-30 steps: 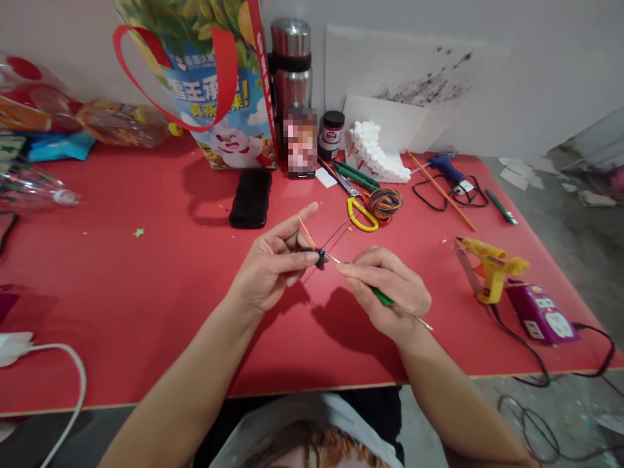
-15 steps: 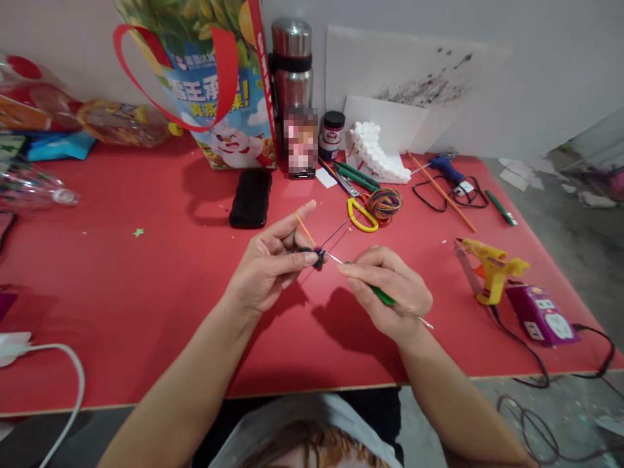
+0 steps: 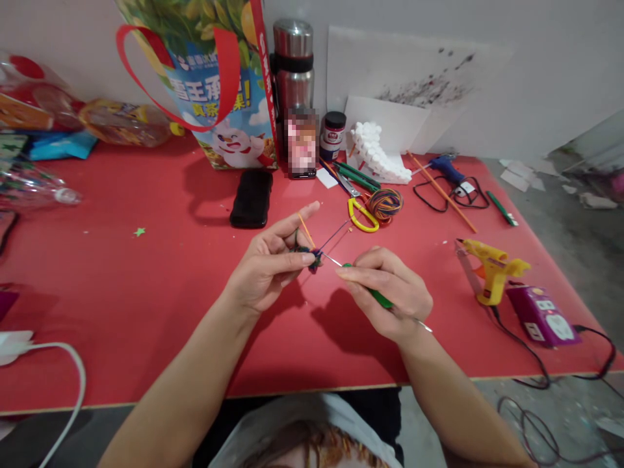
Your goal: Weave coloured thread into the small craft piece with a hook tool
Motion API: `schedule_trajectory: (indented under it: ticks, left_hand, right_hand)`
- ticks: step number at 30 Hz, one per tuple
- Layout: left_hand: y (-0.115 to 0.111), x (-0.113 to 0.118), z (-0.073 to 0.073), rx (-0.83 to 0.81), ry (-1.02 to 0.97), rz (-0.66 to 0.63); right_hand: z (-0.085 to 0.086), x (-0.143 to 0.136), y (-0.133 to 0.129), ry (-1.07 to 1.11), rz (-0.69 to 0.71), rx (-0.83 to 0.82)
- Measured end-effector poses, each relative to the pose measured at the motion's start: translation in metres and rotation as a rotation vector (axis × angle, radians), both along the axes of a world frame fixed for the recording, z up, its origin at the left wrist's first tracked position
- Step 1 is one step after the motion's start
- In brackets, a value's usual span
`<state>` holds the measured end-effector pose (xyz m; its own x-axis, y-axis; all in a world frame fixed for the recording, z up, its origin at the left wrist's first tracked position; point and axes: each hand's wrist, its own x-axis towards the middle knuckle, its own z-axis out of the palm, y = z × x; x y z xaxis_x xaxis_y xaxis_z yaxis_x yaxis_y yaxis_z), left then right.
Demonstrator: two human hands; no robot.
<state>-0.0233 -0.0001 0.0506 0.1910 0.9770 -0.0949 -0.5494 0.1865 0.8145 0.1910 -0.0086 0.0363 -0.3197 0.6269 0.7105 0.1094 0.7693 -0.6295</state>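
Small dark multicoloured piece of knotted yarn work (image 3: 314, 261) sits above the middle of the red tabletop (image 3: 170, 312), pinched at the fingertips of the left hand (image 3: 263, 266). Left thumb lies flat along its near face; the index finger extends away from the body, with an orange yarn strand (image 3: 306, 229) running from near that finger down to the piece.

Right hand (image 3: 390, 289) is closed around a slim metal hook with a green grip (image 3: 381, 298), held like a pen, its back end jutting out near the wrist. Hook tip meets the right edge of the piece; whether it sits inside a loop is too small to tell. Gap between the two hands is narrow, bridged by the metal shaft.

A thin purple yarn strand (image 3: 334, 235) slants from the piece up toward a round multicoloured ball of yarn (image 3: 385, 204). Ball rests just beside metal scissors with a yellow handle loop (image 3: 363, 216).

Beyond the left hand: a black rectangular phone-like object (image 3: 251, 199) lying flat. Behind it, a tall printed paper bag with red handles (image 3: 234, 97) stands next to a steel flask with a black band (image 3: 293, 62). Off to the right: a yellow glue gun (image 3: 494, 263) near a purple box with a cord (image 3: 543, 314).
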Motion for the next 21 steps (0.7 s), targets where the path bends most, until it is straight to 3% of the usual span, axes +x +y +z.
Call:
schedule_trajectory:
  ticks: [13, 21]
  left_hand:
    - [0.001, -0.002, 0.0, -0.036, 0.026, -0.052]
    - [0.002, -0.008, -0.005, 0.007, 0.108, -0.165]
  right_hand:
    - [0.008, 0.002, 0.001, -0.025, 0.045, -0.05]
    - [0.008, 0.008, 0.003, -0.002, 0.123, -0.12]
